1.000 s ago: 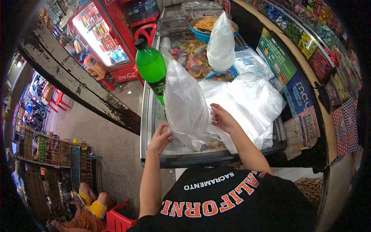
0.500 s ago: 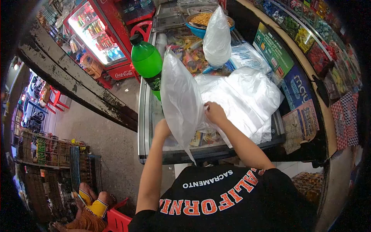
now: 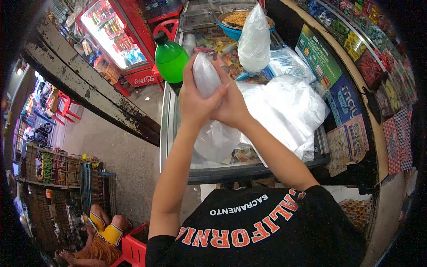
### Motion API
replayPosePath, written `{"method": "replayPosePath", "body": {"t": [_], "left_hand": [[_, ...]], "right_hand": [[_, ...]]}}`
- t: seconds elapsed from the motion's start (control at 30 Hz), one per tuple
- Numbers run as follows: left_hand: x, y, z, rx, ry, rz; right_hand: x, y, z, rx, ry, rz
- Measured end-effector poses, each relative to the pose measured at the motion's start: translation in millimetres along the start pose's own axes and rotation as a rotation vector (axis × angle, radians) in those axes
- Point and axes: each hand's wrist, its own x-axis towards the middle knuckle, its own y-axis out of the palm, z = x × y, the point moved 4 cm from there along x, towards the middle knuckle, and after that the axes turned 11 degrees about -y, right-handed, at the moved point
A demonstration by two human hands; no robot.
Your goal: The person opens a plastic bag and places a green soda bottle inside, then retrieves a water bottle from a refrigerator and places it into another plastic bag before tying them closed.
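Note:
My left hand (image 3: pixel 194 103) and my right hand (image 3: pixel 232 103) are wrapped round a puffed-up clear plastic bag (image 3: pixel 207 80). Its pointed end rises between my fingers, and its wider part hangs below my palms over the glass-topped counter. Just behind my left hand stands a green bottle (image 3: pixel 171 60) with a black cap. To the right of my hands lies a heap of white plastic bags (image 3: pixel 284 111). A bundled white plastic cone (image 3: pixel 255 44) stands upright beyond them.
A blue basin (image 3: pixel 231 32) with orange-brown snacks sits at the counter's far end. Posters (image 3: pixel 318 62) line the right side. A red drinks fridge (image 3: pixel 133 35) is at the upper left. A person (image 3: pixel 104 231) sits at the lower left.
Both hands have risen and come together round the bag, which stood tall between them before. Its upper part is now squeezed between the hands, with the lower part bulging beneath.

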Motion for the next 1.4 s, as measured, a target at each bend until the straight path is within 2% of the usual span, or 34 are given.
{"method": "replayPosePath", "body": {"t": [0.07, 0.13, 0.17, 0.27, 0.3, 0.37, 0.5, 0.57, 0.6, 0.67, 0.73, 0.77, 0.83, 0.87, 0.9, 0.97, 1.03, 1.1, 1.2, 1.23, 1.3, 1.33, 1.4], "left_hand": [[-10.2, 4.7, 19.8, -0.086, -0.039, -0.052], [-27.6, 3.2, 30.0, 0.128, 0.137, -0.266], [-35.2, 5.7, 39.4, 0.106, 0.142, -0.252], [-61.2, 16.6, 70.9, 0.143, 0.145, -0.31], [-69.9, 21.7, 83.5, 0.141, 0.147, -0.306], [-84.8, 31.1, 116.5, 0.015, -0.059, -0.235], [-112.4, 40.0, 144.4, 0.232, -0.039, -0.204], [-117.6, 43.0, 153.7, 0.353, -0.051, -0.142], [-117.0, 40.1, 153.4, 0.353, -0.045, -0.141], [-118.7, 36.7, 152.6, 0.416, -0.066, 0.005], [-121.0, 21.8, 138.2, 0.418, -0.131, 0.044], [-122.8, 14.1, 130.3, 0.418, -0.198, 0.082], [-127.1, -1.5, 111.5, 0.439, -0.219, 0.099], [-129.7, -6.3, 108.7, 0.458, -0.237, 0.12], [-132.3, -10.1, 112.5, 0.454, -0.234, 0.124], [-137.3, -12.7, 128.5, 0.307, -0.406, 0.214], [-138.0, -12.8, 124.4, 0.327, -0.395, 0.225], [-134.9, -12.1, 116.2, 0.349, -0.385, 0.234], [-128.8, -13.3, 100.7, 0.364, -0.398, 0.247], [-127.9, -14.7, 96.8, 0.417, -0.37, 0.228], [-127.0, -19.0, 84.3, 0.473, -0.344, 0.202], [-126.7, -23.6, 73.9, 0.513, -0.346, 0.16], [-126.3, -32.1, 61.1, 0.554, -0.35, 0.115]], "right_hand": [[-18.5, 0.7, 4.1, -0.054, 0.018, -0.008], [-46.7, 6.1, -6.9, -0.121, 0.105, -0.145], [-59.3, 9.6, -11.8, -0.066, 0.193, -0.167], [-88.2, 18.0, -35.2, -0.118, 0.212, -0.153], [-95.1, 18.0, -37.6, -0.121, 0.213, -0.156], [-108.0, 19.6, -40.5, -0.166, 0.229, -0.076], [-137.9, 18.6, -54.1, -0.279, 0.304, 0.054], [-143.0, 14.6, -58.2, -0.286, 0.453, 0.2], [-140.1, 4.8, -55.8, -0.287, 0.45, 0.195], [-138.4, -19.2, -45.8, -0.2, 0.438, 0.368], [-133.9, -63.5, -39.5, -0.326, 0.361, 0.164], [-135.7, -93.5, -41.6, -0.441, 0.391, -0.009], [-145.5, -155.8, -44.6, -0.839, 0.376, -0.194], [-158.4, -186.3, -51.8, -1.072, 0.364, -0.231], [-166.7, -209.2, -53.3, -1.189, 0.489, -0.221], [-186.2, -239.9, -71.1, -1.242, 0.694, -0.224], [-189.3, -249.7, -80.0, -1.243, 0.762, -0.233], [-199.0, -259.0, -88.5, -1.249, 1.004, -0.339], [-212.1, -263.3, -112.4, -1.08, 1.022, -0.399], [-213.4, -262.9, -115.2, -1.078, 1.019, -0.4], [-212.6, -261.8, -111.7, -1.054, 0.811, -0.579], [-203.0, -254.7, -103.1, -1.049, 0.807, -0.575], [-182.9, -246.0, -74.3, -1.049, 0.509, -0.803]]}}
